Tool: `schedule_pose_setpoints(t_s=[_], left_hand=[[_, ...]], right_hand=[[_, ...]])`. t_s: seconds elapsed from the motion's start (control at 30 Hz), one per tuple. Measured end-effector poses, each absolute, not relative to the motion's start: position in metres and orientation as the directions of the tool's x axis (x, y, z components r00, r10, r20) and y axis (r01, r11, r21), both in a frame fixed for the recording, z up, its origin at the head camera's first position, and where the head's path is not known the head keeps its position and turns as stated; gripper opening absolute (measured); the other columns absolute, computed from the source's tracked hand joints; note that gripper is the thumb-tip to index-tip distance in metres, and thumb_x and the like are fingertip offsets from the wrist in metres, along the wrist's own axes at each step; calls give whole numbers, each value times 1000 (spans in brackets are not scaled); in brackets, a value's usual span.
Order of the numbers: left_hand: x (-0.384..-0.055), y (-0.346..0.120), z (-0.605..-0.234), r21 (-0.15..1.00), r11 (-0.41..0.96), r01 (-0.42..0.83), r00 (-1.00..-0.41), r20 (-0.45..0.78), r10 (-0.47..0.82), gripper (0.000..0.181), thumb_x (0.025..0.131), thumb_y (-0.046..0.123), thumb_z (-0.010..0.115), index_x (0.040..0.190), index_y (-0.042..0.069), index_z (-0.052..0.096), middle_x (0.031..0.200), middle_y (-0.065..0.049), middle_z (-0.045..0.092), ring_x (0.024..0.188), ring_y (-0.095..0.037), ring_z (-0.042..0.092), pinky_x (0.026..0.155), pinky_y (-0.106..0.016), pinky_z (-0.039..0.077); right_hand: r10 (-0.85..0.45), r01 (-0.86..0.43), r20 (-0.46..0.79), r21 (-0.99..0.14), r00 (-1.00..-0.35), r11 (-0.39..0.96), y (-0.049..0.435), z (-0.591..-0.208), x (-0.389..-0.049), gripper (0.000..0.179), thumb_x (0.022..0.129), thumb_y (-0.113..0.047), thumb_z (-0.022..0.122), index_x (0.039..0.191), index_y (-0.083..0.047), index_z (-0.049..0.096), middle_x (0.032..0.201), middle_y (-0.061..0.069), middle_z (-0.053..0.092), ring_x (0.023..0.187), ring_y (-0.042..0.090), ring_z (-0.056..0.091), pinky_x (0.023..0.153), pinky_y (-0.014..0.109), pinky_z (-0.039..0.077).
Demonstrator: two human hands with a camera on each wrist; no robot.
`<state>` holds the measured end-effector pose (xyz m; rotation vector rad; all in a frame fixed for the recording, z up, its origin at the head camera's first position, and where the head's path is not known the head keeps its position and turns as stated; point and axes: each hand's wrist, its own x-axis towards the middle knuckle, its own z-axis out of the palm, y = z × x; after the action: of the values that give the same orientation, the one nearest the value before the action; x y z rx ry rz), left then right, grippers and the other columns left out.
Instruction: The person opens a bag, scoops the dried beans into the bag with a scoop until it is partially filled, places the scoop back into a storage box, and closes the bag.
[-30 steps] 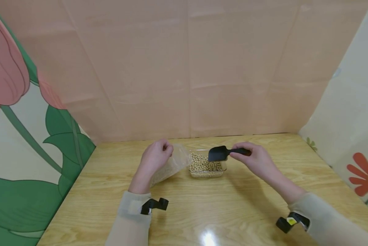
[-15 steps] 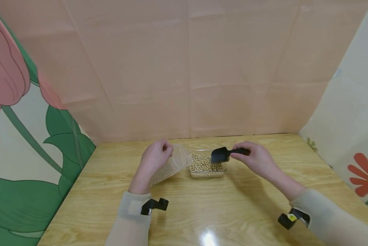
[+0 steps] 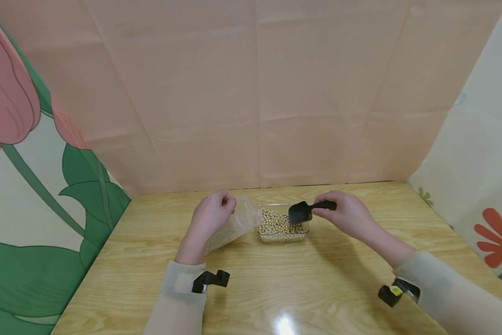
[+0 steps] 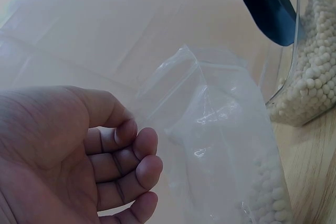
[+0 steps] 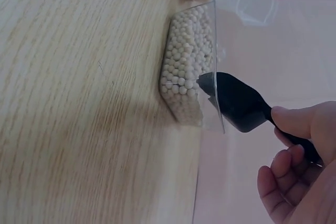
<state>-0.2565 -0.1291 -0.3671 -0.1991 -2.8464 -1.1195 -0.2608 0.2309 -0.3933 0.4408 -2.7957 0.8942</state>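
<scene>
My left hand (image 3: 211, 211) pinches the top edge of a clear plastic bag (image 4: 215, 114) between thumb and index finger, the other fingers loosely curled. Pale round beans (image 4: 270, 190) fill the lower part of the bag. Beside it on the table stands a clear rectangular container (image 5: 214, 24) holding many more beans (image 3: 274, 221). With my right hand (image 3: 346, 213) I grip the handle of a black scoop (image 3: 300, 212). Its blade tilts down over the container's right side, and in the right wrist view the tip dips inside the rim. Whether the tip touches the beans is hard to tell.
The wooden table (image 3: 251, 288) extends in front of the container and to both sides. A pinkish sheet (image 3: 255, 102) covers the wall behind. Flower-printed panels (image 3: 481, 186) flank the table. Each sleeve carries a black wrist mount (image 3: 211, 280).
The scoop's blade has shifted slightly right and its tip has tilted lower into the container. My right hand has moved up a little. The left hand and bag stay still.
</scene>
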Motion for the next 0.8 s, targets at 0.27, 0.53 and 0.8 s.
schedule_pose_setpoints(t_s=[0.27, 0.53, 0.8], left_hand=[[-258, -130, -369, 670, 724, 162, -986, 127, 104, 24, 112, 20, 54, 93, 14, 68, 81, -4, 63, 66, -22, 52, 64, -38, 44], [-258, -130, -369, 670, 725, 162, -987, 122, 108, 24, 112, 21, 53, 93, 14, 68, 80, -4, 63, 65, -22, 52, 63, -38, 43], [-258, -130, -369, 667, 728, 160, -987, 122, 106, 24, 112, 21, 54, 92, 14, 67, 80, -4, 63, 66, -22, 52, 63, -38, 43]], right_hand=[[-254, -346, 245, -501, -936, 793, 225, -392, -263, 29, 100, -30, 84, 122, -10, 82, 120, 12, 78, 88, 21, 68, 74, 43, 52], [-266, -352, 239, -488, -934, 799, 219, -393, -266, 24, 100, -28, 85, 118, -11, 83, 117, 12, 78, 82, 18, 65, 70, 41, 51], [-258, -337, 221, -504, -940, 796, 216, -402, -273, 25, 100, -28, 84, 118, -11, 83, 119, 12, 78, 81, 19, 65, 70, 40, 50]])
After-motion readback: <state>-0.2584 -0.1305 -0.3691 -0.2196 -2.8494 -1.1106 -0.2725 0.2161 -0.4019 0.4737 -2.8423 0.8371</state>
